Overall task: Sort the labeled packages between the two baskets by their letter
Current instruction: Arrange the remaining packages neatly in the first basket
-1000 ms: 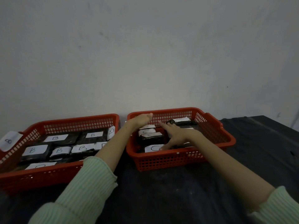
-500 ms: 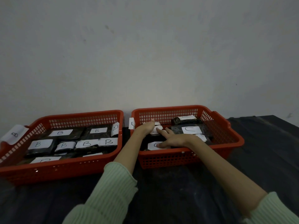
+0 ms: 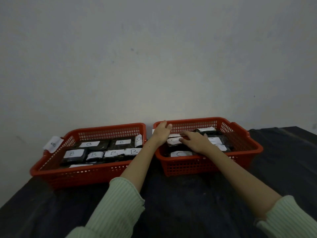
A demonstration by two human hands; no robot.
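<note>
Packages wrapped in dark film with white paper labels fill both red baskets on my dark desk (image 3: 180,203). I see the left basket (image 3: 51,170) holding packages marked B (image 3: 89,144), laid flat in rows, with a loose B tag (image 3: 53,144) hanging over its far left corner. My right basket (image 3: 248,155) holds packages marked C (image 3: 179,154), one of them flat against the near wall. My left hand (image 3: 162,132) reaches over the far left corner of the right basket, fingers curled; I cannot tell whether they grip the rim or anything else. My right hand (image 3: 195,141) lies inside that basket, palm down, fingers stretched out and relaxed, resting on the C packages in the middle, fingertips touching a labelled one (image 3: 174,140) near the left side. Pale green ribbed sleeves (image 3: 118,203) cover both forearms near me. A plain grey wall (image 3: 154,57) stands behind the baskets.
</note>
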